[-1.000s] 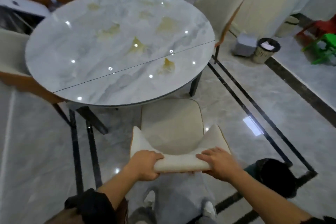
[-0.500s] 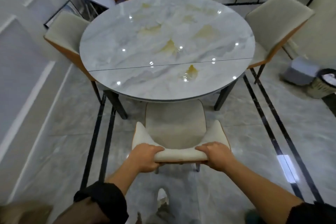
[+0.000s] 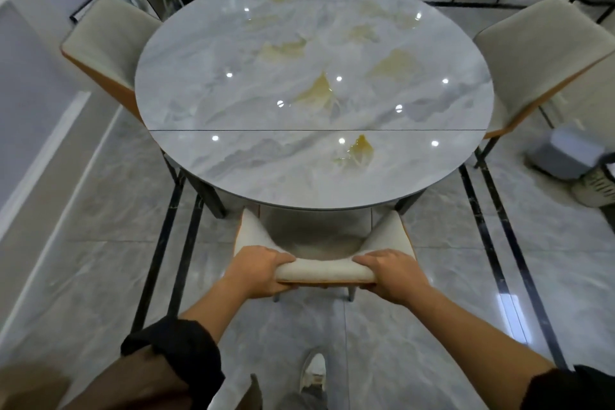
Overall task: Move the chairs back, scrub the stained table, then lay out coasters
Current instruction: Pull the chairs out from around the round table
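Over on the left, a cream chair (image 3: 109,43) sits tucked against the round table (image 3: 206,156), its orange-edged back just beside the wall panelling, so there looks to be little room to drag it out without a knock. Moving in, the left hand (image 3: 256,271) is wrapped over the top rail of the near chair (image 3: 324,271), fingers curled tight on the padding. The seat is pushed well under the table edge, and that is the hazard: lift or tilt while pulling and the side wings may clip the rim above. The yellow stains (image 3: 316,95) lie scattered across the marble top, unscrubbed, one (image 3: 359,151) close to the near edge. No coasters in sight. The right hand (image 3: 391,271) mirrors the left, closed on the same rail. An uneven pull probably swings the chair. A shoe (image 3: 314,369) stands directly behind it, so the legs could catch a foot on this glossy floor. Far right, another chair (image 3: 532,56) waits, with a grey box (image 3: 562,153) near its legs to snag on.
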